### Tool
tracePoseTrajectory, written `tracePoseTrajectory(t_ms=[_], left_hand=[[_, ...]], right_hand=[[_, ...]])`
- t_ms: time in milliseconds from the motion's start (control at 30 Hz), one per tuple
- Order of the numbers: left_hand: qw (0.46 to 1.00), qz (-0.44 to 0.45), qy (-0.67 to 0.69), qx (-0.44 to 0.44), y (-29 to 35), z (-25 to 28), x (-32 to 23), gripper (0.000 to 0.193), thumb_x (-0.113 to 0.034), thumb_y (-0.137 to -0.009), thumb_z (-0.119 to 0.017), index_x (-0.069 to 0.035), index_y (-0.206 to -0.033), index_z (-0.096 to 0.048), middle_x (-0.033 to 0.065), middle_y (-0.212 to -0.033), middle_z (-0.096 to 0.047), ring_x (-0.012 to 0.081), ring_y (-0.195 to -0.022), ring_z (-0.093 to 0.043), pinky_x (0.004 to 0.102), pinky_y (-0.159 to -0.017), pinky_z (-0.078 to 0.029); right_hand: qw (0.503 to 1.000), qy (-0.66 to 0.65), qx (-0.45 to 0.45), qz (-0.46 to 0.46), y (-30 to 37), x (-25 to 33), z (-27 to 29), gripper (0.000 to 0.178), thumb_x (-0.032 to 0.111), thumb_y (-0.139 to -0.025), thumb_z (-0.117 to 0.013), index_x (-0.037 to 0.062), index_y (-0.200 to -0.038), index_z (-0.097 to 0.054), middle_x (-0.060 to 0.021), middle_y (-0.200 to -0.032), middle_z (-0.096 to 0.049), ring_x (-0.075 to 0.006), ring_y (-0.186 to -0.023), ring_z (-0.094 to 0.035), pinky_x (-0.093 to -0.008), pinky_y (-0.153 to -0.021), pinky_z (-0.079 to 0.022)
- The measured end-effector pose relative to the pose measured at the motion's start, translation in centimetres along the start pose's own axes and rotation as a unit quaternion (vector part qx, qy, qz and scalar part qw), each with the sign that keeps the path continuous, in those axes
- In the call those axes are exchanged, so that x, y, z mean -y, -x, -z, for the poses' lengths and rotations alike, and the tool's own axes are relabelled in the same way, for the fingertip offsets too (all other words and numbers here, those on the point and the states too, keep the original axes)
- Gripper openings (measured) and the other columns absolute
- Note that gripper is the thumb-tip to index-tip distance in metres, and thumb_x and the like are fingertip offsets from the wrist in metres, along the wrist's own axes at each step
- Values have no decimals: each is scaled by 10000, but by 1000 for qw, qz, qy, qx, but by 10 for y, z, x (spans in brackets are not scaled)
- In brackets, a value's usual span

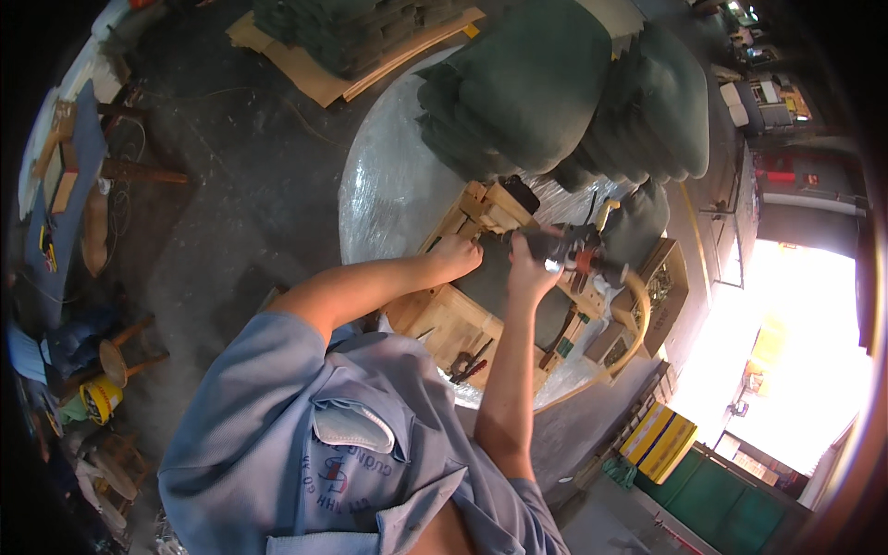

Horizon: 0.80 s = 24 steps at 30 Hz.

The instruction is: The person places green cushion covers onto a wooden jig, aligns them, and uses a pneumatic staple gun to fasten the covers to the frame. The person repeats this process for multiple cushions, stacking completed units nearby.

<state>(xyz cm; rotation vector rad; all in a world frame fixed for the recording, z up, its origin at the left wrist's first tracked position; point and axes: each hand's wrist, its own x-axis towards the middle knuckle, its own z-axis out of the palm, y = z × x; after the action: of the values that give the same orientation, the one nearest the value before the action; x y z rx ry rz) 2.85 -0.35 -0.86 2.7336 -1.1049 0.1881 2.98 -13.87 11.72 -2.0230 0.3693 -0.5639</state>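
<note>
My right hand [535, 275] is wrapped round a dark pistol-shaped air tool [585, 259] with a reddish band. A tan hose [640, 319] curves from its rear down to the right. The tool is held over the right part of a wooden jig [450, 314]. My left hand [457, 257] is closed at the jig's left side, beside the tool; anything in its fingers is hidden. Between and below my hands lies a dark grey panel [495, 282] within the jig. A red-handled hand tool [470, 371] rests on the near wood.
Stacks of dark curved panels [527, 83] stand beyond the jig on a plastic-wrapped round surface [379, 185]. A wooden box [668, 287] of small metal pieces sits at the right. More stacked sheets on cardboard [319, 74] lie far left. A stool [116, 361] stands left.
</note>
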Motion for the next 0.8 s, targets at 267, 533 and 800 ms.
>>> tracePoseTrajectory(t_ms=[267,533,800], left_hand=[[993,48,87,67,11,15,4,323,-112,-900,-697,29,-1189,-734,131,-853,-788,251,-787,-784,386,-615,-610],[483,422,767,5,53,52,13,470,-360,-1148,-520,-34,-1483,-571,234,-1261,-734,363,-1119,-738,500,-953,-606],[171,343,919,-93,69,68,24,756,-621,-1141,-374,8,-1547,-480,232,-1412,-662,340,-1319,-644,487,-1121,-524]], right_hand=[[997,51,32,43,-11,29,-7,477,118,-771,-894,39,-1202,-706,-52,-1007,-742,-133,-796,-705,-313,-730,-578],[991,-111,14,-69,50,21,36,559,56,-798,-881,19,-1301,-639,-115,-1187,-698,-208,-1072,-702,-337,-933,-580],[967,-227,-13,-113,108,98,79,677,98,-863,-822,62,-1456,-498,-167,-1283,-652,-297,-1168,-689,-464,-784,-695]])
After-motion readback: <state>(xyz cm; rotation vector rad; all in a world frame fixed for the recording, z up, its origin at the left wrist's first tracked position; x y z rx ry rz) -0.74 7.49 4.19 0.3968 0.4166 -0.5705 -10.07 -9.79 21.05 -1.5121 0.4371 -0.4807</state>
